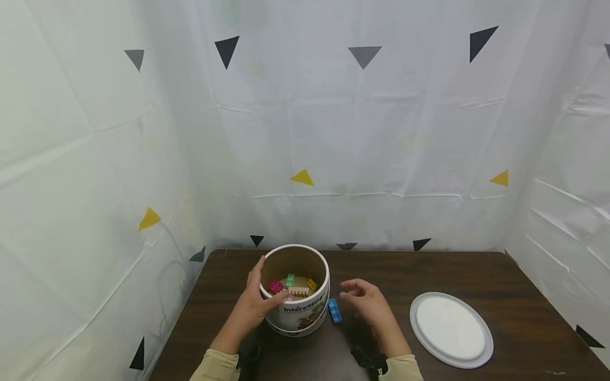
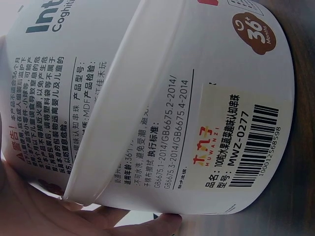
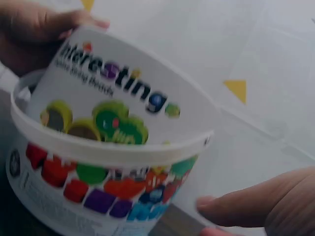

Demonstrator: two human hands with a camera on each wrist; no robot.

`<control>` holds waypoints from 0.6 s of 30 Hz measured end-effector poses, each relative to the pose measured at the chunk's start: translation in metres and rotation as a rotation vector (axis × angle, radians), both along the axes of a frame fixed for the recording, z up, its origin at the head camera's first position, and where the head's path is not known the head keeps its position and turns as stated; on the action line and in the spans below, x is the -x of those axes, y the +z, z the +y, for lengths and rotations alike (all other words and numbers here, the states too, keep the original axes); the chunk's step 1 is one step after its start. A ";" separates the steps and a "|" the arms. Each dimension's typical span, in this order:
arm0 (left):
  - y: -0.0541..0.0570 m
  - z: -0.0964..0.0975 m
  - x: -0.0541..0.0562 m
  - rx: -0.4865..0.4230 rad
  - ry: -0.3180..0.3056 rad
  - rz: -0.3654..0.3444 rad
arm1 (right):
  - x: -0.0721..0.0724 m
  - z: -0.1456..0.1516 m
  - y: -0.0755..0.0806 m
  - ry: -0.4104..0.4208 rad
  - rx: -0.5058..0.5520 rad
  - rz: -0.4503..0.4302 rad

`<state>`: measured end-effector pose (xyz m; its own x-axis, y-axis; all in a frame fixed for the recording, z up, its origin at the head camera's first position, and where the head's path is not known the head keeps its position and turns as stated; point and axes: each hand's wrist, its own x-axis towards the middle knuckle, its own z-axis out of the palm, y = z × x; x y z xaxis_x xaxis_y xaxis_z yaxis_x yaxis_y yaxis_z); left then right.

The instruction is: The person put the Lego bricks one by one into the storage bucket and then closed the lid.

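Observation:
A white printed bucket (image 1: 296, 317) stands on the table in the head view, with toy bricks inside: a magenta brick (image 1: 275, 287), a green brick (image 1: 290, 280), a yellow brick (image 1: 312, 284) and a beige brick (image 1: 298, 291). My left hand (image 1: 252, 304) grips the bucket at its left side, thumb over the front rim. Just right of the bucket, a blue brick (image 1: 334, 311) lies on the table. Beside that brick hovers my right hand (image 1: 370, 304), fingers bent and apart, holding nothing. Bucket print (image 2: 162, 113) fills the left wrist view.
A round white lid (image 1: 450, 328) lies flat on the dark wooden table (image 1: 381, 270), to the right of my right hand. White sheeting (image 1: 362, 132) with coloured triangles hangs behind the table and along both sides.

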<state>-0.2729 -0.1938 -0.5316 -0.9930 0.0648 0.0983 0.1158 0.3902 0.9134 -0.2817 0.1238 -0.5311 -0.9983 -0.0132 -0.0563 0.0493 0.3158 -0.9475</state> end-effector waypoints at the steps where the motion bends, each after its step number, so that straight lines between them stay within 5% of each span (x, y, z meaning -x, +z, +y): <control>1: 0.000 0.000 0.000 0.000 0.001 0.002 | 0.002 0.001 -0.005 0.020 -0.024 -0.010; 9: -0.001 0.000 -0.001 0.009 0.011 -0.004 | 0.007 0.001 -0.026 0.159 -0.106 -0.028; 18: -0.001 0.001 0.001 0.012 0.009 0.001 | 0.010 -0.006 -0.036 0.238 -0.311 0.090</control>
<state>-0.2735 -0.1932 -0.5322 -0.9935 0.0568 0.0989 0.1134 0.4022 0.9085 -0.2920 0.1182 -0.5671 -0.9707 -0.2403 -0.0064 -0.1385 0.5807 -0.8023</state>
